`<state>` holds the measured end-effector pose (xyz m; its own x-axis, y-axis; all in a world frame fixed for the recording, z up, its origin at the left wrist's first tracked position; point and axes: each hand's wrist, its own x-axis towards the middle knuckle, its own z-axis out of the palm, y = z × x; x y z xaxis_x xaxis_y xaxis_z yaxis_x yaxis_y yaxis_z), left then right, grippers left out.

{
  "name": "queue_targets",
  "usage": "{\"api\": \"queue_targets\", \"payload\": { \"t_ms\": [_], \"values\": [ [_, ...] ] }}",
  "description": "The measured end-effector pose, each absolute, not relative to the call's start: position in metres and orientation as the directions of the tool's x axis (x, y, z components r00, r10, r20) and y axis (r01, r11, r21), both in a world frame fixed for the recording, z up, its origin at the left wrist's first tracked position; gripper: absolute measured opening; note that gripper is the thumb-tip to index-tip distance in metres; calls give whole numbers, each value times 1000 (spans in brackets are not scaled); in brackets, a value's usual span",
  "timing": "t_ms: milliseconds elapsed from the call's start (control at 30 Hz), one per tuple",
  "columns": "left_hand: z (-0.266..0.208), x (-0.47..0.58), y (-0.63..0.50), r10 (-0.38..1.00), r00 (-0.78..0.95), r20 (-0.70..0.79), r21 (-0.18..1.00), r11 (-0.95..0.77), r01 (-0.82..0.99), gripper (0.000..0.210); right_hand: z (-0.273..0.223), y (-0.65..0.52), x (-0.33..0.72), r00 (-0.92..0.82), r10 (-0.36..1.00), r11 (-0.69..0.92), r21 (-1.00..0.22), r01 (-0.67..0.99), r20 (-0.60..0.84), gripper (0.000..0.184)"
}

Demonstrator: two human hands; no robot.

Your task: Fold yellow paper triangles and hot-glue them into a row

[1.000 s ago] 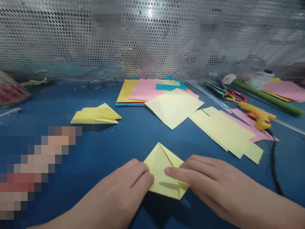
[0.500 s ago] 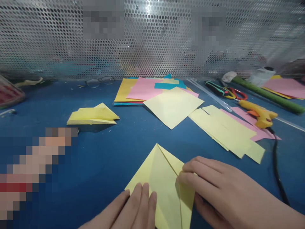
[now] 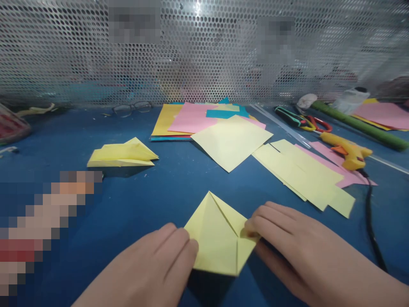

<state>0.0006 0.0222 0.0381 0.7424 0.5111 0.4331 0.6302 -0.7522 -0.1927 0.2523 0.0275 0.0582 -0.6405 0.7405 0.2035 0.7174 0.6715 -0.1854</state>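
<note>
Between my two hands is a folded sheet of yellow paper (image 3: 214, 243), its point facing away from me and a crease line running down its right side. My left hand (image 3: 156, 260) is closed on the paper's left edge, fingers curled over it. My right hand (image 3: 284, 243) pinches the right corner. The lower edge of the paper is lifted off the table and casts a shadow beneath. Both thumbs are mostly hidden. Farther left lies another folded yellow paper piece (image 3: 123, 153).
A square cream sheet (image 3: 233, 140) overlaps a stack of coloured paper (image 3: 166, 121). Cut yellow strips (image 3: 303, 175), a yellow glue gun (image 3: 347, 149) with its cord, scissors (image 3: 319, 123) and a green stick (image 3: 361, 123) are at right. Glasses (image 3: 132, 108) lie by the perforated metal screen (image 3: 204, 51).
My left hand has gone from lying flat on the paper to gripping its left edge. The paper's near part has come up off the table. My right hand stays at the right corner.
</note>
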Motion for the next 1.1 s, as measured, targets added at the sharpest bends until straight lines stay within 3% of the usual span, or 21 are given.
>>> {"api": "queue_targets", "payload": {
  "t_ms": [133, 233, 267, 367, 433, 600, 867, 1100],
  "values": [
    [32, -5, 25, 703, 668, 243, -17, -686, 728, 38, 56, 32, 250, -576, 797, 605, -253, 755, 185, 19],
    [31, -7, 25, 769, 618, 160, 38, -631, 775, 63, 52, 34, 249, -528, 829, 558, -330, 761, 185, 9],
    [31, -6, 25, 766, 625, 152, 44, -637, 770, 70, 50, 34, 249, -531, 825, 565, -348, 749, 196, 15],
    [34, -3, 26, 697, 696, 172, -15, -705, 709, 77, 46, 35, 249, -595, 774, 632, -301, 714, 216, 50],
    [37, -1, 27, 646, 732, 215, -98, -732, 675, 72, 45, 35, 249, -631, 751, 660, -237, 713, 194, 58],
    [43, 2, 28, 624, 734, 266, -193, -712, 675, 64, 45, 35, 245, -635, 752, 660, -194, 726, 177, 53],
    [46, 7, 30, 625, 755, 196, -325, -685, 652, 71, 43, 34, 243, -631, 756, 652, -124, 748, 174, 53],
    [54, 6, 35, 671, 741, 37, -278, -705, 652, 83, 42, 30, 244, -616, 764, 639, -87, 765, 193, 52]
  ]
}}
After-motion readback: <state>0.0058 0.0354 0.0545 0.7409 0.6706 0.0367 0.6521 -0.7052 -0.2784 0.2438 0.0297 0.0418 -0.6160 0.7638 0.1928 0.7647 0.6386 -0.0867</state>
